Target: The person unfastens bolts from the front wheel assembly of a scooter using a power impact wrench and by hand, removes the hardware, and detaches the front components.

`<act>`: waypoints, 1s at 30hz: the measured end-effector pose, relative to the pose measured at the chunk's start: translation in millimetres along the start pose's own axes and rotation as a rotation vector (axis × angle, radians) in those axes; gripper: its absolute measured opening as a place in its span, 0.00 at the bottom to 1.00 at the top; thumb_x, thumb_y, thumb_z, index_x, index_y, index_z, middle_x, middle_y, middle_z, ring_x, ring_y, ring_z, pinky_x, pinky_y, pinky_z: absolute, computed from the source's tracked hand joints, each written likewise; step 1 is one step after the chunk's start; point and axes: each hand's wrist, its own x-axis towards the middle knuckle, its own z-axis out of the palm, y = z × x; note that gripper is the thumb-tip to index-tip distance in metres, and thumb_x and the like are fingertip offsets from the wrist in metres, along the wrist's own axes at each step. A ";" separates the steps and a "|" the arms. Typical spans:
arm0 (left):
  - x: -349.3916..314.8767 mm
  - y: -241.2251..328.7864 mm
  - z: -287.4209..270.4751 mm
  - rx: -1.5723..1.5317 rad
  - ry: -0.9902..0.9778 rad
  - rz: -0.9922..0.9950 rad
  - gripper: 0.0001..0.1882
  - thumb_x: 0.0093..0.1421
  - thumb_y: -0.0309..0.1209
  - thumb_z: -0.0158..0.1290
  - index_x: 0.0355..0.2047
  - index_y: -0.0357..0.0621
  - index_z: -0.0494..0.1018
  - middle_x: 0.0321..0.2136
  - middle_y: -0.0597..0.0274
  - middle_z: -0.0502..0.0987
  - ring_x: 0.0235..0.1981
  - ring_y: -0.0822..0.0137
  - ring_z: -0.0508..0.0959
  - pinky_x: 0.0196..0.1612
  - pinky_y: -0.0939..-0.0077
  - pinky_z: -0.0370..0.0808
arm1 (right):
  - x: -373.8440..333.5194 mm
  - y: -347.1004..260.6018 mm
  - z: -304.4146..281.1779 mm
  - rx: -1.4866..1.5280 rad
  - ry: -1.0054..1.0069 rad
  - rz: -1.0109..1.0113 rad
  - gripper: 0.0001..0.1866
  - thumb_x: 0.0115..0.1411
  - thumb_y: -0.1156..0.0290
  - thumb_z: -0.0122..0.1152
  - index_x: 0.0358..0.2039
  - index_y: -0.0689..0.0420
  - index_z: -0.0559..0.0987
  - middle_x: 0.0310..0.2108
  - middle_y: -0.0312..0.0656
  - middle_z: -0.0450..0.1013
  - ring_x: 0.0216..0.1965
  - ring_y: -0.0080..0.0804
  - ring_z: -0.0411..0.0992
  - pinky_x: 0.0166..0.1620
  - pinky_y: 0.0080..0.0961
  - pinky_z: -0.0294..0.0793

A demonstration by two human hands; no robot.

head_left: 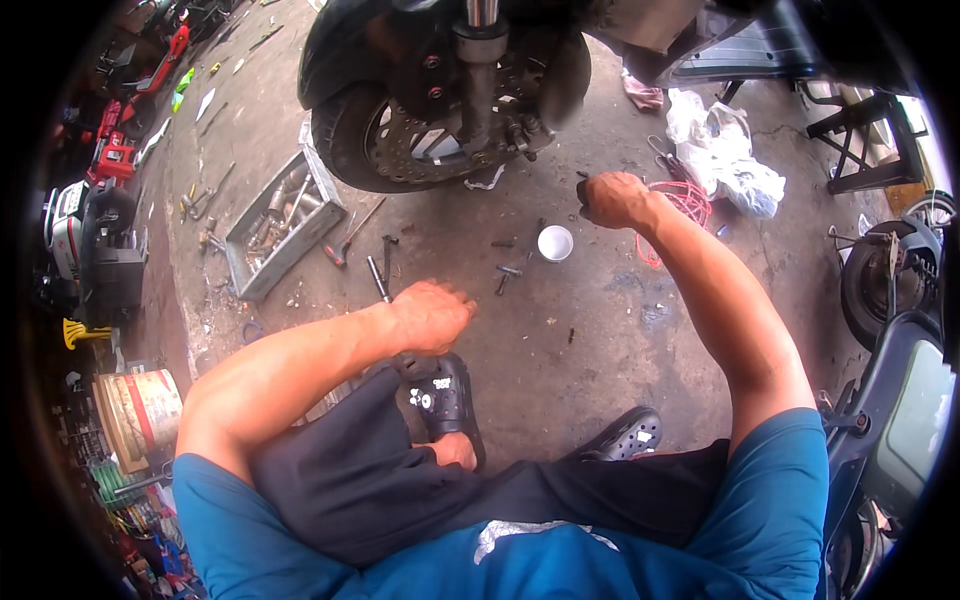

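Observation:
My right hand point(612, 198) is raised over the concrete floor, shut on a small dark tool whose tip pokes out on its left side. It hovers just right of and below the brake caliper point(525, 135) on a motorcycle front wheel point(345, 140) with a brake disc point(400, 152) and a fork leg point(480, 60). My left hand point(430, 315) rests above my knee with its fingers curled shut. A thin dark rod tool point(377, 277) lies just beyond it; whether the hand touches it I cannot tell. A small white cup point(555, 243) and loose bolts point(506, 274) lie between my hands.
A metal tray of tools point(280, 225) sits left of the wheel, with red-handled pliers point(342, 248) beside it. A red cord point(688, 200) and white bags point(725, 150) lie right of my right hand. A black stand point(860, 140), another wheel point(885, 280) and a scooter body point(900, 410) crowd the right; a bucket point(140, 405) stands left.

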 end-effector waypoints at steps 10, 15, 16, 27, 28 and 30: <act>1.1 -5.9 11.9 0.028 0.083 0.031 0.15 0.48 0.27 0.49 0.38 0.36 0.70 0.35 0.49 0.74 0.41 0.50 0.74 0.45 0.58 0.70 | 0.8 -2.5 -2.3 0.000 0.002 -0.006 0.14 0.55 0.65 0.55 0.36 0.59 0.79 0.37 0.51 0.76 0.42 0.46 0.75 0.44 0.37 0.73; 1.0 -6.1 11.7 0.027 0.086 0.030 0.15 0.47 0.28 0.49 0.37 0.36 0.70 0.35 0.49 0.74 0.40 0.50 0.74 0.44 0.58 0.70 | 2.9 -1.0 -0.3 -0.013 -0.003 -0.010 0.14 0.54 0.65 0.55 0.36 0.59 0.79 0.37 0.51 0.76 0.42 0.46 0.75 0.44 0.37 0.73; 1.1 -5.9 11.0 0.029 0.077 0.029 0.15 0.47 0.28 0.49 0.37 0.36 0.70 0.35 0.49 0.74 0.41 0.50 0.74 0.44 0.59 0.70 | 3.1 -0.4 0.2 -0.009 0.004 -0.010 0.14 0.54 0.65 0.55 0.36 0.59 0.79 0.37 0.51 0.76 0.42 0.45 0.75 0.44 0.37 0.73; 0.7 -9.1 14.9 0.022 0.084 0.025 0.16 0.47 0.27 0.49 0.38 0.35 0.71 0.35 0.49 0.74 0.42 0.50 0.74 0.45 0.58 0.70 | 0.5 -1.8 -2.7 -0.024 -0.016 -0.011 0.14 0.54 0.64 0.55 0.37 0.59 0.79 0.38 0.50 0.76 0.44 0.45 0.74 0.46 0.36 0.73; 1.1 -9.6 15.5 0.014 0.081 0.021 0.17 0.47 0.27 0.49 0.39 0.35 0.71 0.35 0.48 0.74 0.42 0.49 0.74 0.45 0.58 0.70 | 0.5 -1.2 -2.9 -0.026 -0.019 -0.012 0.14 0.54 0.64 0.55 0.37 0.58 0.79 0.38 0.49 0.76 0.44 0.45 0.74 0.46 0.36 0.73; 1.9 -9.8 14.5 0.012 0.064 0.018 0.17 0.47 0.27 0.48 0.39 0.35 0.71 0.36 0.48 0.74 0.42 0.49 0.74 0.46 0.58 0.70 | 2.0 0.0 -2.2 -0.022 -0.024 -0.003 0.14 0.54 0.64 0.55 0.37 0.58 0.79 0.39 0.49 0.76 0.44 0.45 0.74 0.46 0.36 0.73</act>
